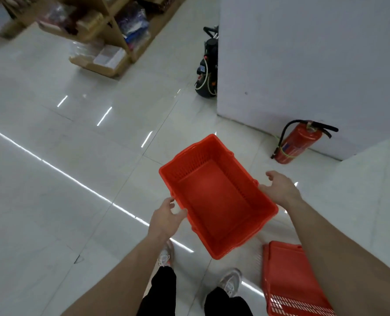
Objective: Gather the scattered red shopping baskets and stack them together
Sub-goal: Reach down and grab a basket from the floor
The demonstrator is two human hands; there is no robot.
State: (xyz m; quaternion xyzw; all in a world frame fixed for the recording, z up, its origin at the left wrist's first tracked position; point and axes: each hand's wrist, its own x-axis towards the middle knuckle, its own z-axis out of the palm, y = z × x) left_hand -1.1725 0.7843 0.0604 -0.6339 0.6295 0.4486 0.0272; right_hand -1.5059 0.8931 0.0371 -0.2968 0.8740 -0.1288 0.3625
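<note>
Above the pale tiled floor (52, 179), in front of the person's legs, a red basket (216, 195) hung empty and mouth-up between the two hands. The left hand (166, 217) curled its fingers on the near-left rim; the right hand (280, 188) lay against the opposite long rim, fingers loosely spread, so I could not tell how firmly it gripped. The basket's long axis ran from far-left to near-right. A second red basket (289, 279) sat on the floor below the right forearm, near the right foot. Nesting the held one there looked to need a swing down and rightward, on the right hand's side.
</note>
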